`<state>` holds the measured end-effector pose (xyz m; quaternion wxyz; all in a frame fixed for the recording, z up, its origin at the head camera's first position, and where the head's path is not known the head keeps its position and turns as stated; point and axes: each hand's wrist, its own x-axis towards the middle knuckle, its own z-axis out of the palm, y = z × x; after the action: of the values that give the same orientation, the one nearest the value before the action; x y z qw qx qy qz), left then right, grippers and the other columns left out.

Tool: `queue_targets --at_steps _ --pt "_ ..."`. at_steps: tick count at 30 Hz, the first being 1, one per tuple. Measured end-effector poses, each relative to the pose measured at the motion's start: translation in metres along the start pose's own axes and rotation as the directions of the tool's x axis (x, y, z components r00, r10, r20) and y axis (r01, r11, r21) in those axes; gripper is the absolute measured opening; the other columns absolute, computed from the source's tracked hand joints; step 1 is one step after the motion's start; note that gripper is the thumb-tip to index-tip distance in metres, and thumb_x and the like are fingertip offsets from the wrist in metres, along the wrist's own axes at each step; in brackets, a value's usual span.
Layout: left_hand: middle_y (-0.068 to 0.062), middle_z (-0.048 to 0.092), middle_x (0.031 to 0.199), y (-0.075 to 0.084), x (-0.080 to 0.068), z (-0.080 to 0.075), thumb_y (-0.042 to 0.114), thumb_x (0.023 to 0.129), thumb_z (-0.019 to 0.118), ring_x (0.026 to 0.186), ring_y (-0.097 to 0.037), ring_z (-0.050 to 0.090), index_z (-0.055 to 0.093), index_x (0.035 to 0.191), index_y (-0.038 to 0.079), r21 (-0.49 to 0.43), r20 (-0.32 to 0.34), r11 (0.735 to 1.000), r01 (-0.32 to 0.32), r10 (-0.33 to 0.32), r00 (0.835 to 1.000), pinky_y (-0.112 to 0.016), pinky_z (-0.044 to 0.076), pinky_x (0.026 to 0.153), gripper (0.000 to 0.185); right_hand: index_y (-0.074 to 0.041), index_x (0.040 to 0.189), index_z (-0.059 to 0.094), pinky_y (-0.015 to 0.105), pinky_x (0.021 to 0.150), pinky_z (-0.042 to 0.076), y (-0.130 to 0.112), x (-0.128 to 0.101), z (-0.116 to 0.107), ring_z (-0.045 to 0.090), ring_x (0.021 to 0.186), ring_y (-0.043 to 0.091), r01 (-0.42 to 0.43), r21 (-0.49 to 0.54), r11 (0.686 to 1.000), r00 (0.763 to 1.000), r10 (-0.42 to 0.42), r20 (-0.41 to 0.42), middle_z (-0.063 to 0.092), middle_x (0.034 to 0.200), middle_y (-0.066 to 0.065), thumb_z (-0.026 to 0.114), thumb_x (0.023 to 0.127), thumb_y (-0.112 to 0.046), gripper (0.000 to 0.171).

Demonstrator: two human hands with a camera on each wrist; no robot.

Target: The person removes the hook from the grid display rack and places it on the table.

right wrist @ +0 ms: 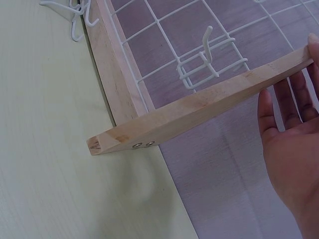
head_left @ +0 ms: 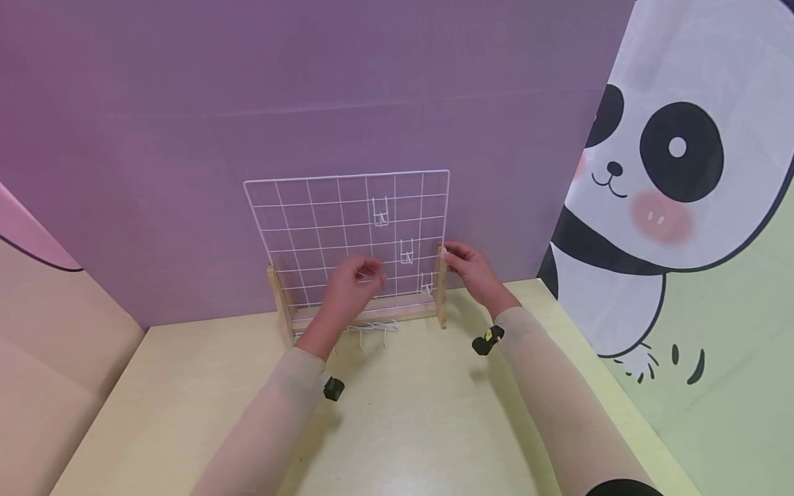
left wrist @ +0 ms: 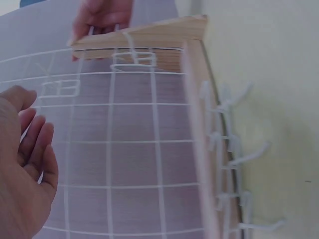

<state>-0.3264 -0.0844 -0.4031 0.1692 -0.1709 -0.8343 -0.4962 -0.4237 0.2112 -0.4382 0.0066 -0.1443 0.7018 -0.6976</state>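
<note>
A white wire grid panel (head_left: 347, 176) stands upright in a wooden stand (head_left: 284, 303). Three white hooks hang on its right half: an upper hook (head_left: 380, 218), a middle hook (head_left: 406, 257) and a lower hook (right wrist: 204, 64) close to the right post. My right hand (head_left: 474, 272) grips the top of that wooden post (right wrist: 199, 104), thumb on one side and fingers behind. In front of the grid is my left hand (head_left: 349, 286), its fingers loosely curled with nothing seen between them.
Several loose white hooks (left wrist: 232, 162) lie on the pale table (head_left: 397, 427) along the front of the stand's base. Behind the stand rises a purple backdrop (head_left: 248, 124), with a panda print (head_left: 676, 172) at the right.
</note>
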Motion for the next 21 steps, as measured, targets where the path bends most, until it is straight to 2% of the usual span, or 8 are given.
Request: queue_targets --at_steps 3,8,14,18,21 --pt "-0.018 0.073 0.120 0.009 0.007 -0.002 0.008 0.100 0.079 0.113 -0.034 0.068 0.073 0.124 -0.004 -0.006 -0.064 1.000 -0.031 0.031 0.998 -0.050 0.056 0.105 0.027 -0.001 0.149 0.066 0.035 0.110 0.053 0.000 0.000 0.000 0.064 0.121 0.017 -0.005 -0.004 1.000 1.000 0.005 -0.004 0.070 0.136 0.007 0.066 0.113 -0.015 0.039" --pt "-0.018 0.070 0.122 0.026 0.017 -0.005 0.007 0.100 0.080 0.114 -0.035 0.066 0.071 0.126 -0.004 -0.022 -0.131 0.995 -0.095 0.091 0.987 -0.053 0.056 0.104 0.030 0.000 0.149 0.065 0.037 0.113 0.052 0.001 0.000 0.000 0.064 0.121 0.018 -0.001 -0.008 1.000 1.000 0.001 -0.006 0.071 0.135 0.007 0.065 0.113 -0.015 0.040" --pt "-0.017 0.069 0.119 0.042 0.032 -0.006 0.003 0.097 0.079 0.112 -0.034 0.065 0.071 0.121 -0.003 -0.032 -0.225 0.984 -0.175 0.164 0.960 -0.052 0.055 0.100 0.027 0.001 0.149 0.065 0.039 0.116 0.051 0.001 0.000 0.000 0.064 0.123 0.017 -0.007 0.001 1.000 1.000 0.007 -0.010 0.071 0.136 0.006 0.066 0.112 -0.015 0.040" --pt "-0.016 0.069 0.118 0.050 0.038 -0.007 0.004 0.097 0.081 0.110 -0.033 0.065 0.071 0.120 -0.002 -0.001 -0.257 0.979 -0.203 0.196 0.946 -0.049 0.056 0.098 0.026 0.002 0.149 0.064 0.039 0.115 0.051 0.000 0.000 0.001 0.064 0.121 0.016 0.001 0.000 1.000 1.000 -0.001 -0.008 0.071 0.134 0.005 0.065 0.113 -0.013 0.040" --pt "-0.015 0.068 0.119 0.053 0.041 -0.008 0.006 0.099 0.081 0.111 -0.032 0.065 0.071 0.121 -0.002 0.019 -0.257 0.979 -0.205 0.203 0.945 -0.049 0.056 0.099 0.026 0.003 0.149 0.064 0.038 0.114 0.052 0.000 0.000 0.002 0.064 0.119 0.016 0.005 0.010 1.000 1.000 -0.005 -0.009 0.071 0.132 0.005 0.065 0.113 -0.012 0.040"
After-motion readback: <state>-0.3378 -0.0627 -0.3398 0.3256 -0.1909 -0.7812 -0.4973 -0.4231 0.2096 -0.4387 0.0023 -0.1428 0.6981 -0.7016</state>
